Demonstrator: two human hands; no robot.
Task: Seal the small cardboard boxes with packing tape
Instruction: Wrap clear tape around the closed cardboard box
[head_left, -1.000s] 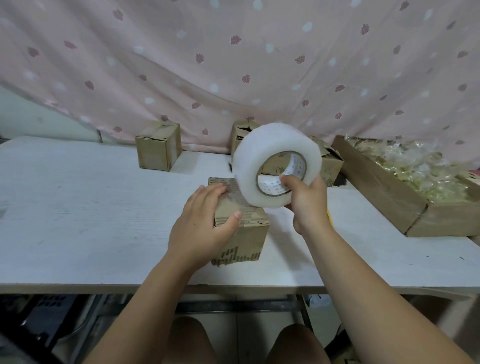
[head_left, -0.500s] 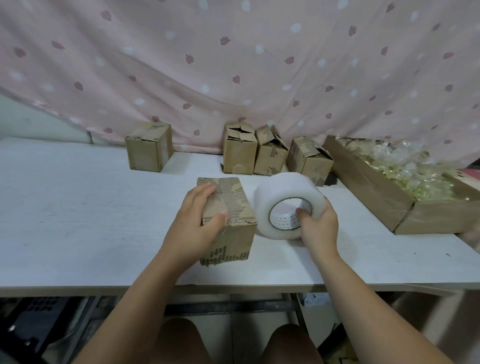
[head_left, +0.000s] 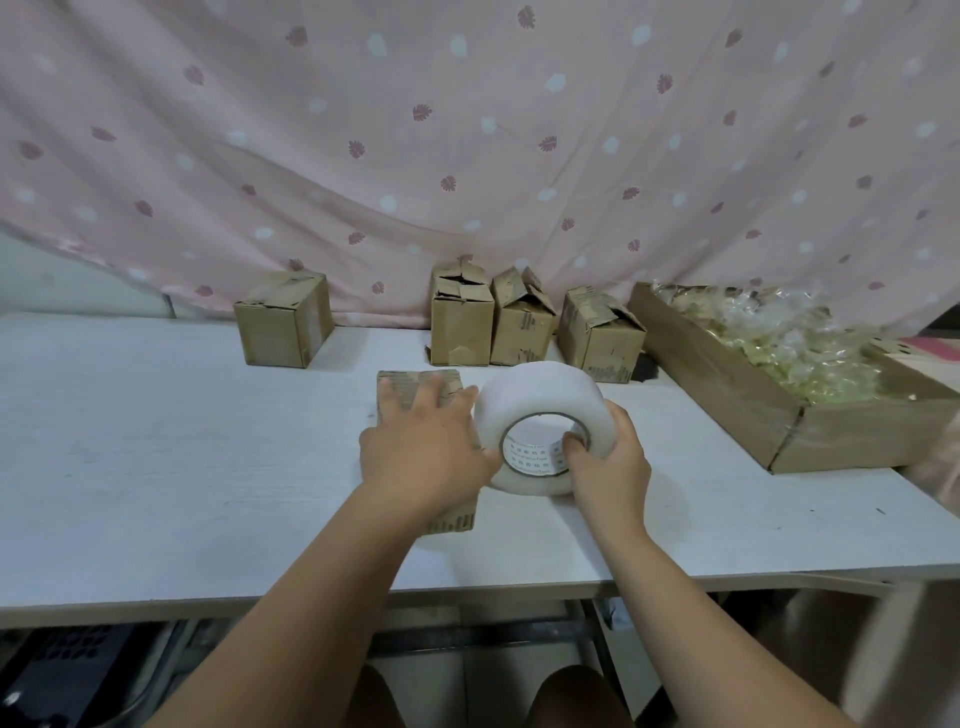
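A small cardboard box (head_left: 415, 387) lies on the white table (head_left: 156, 457) in front of me. My left hand (head_left: 423, 447) lies flat on its top with fingers spread, covering most of it. My right hand (head_left: 605, 465) grips a big roll of clear packing tape (head_left: 540, 410), fingers hooked into the core, thumb on the outside. The roll sits against the box's right side, close to my left thumb. Three open boxes (head_left: 462, 322) (head_left: 522, 325) (head_left: 602, 335) stand in a row at the back. A closed box (head_left: 283, 325) stands further left.
A long shallow cardboard tray (head_left: 717, 389) full of clear plastic packets fills the right side of the table. A pink patterned curtain (head_left: 467, 156) hangs behind the boxes. The table's front edge runs just below my forearms, my knees beneath it.
My right hand brought the tape roll down from above the box to its right side. My left hand slid from the box's near corner to lie flatter across its top.
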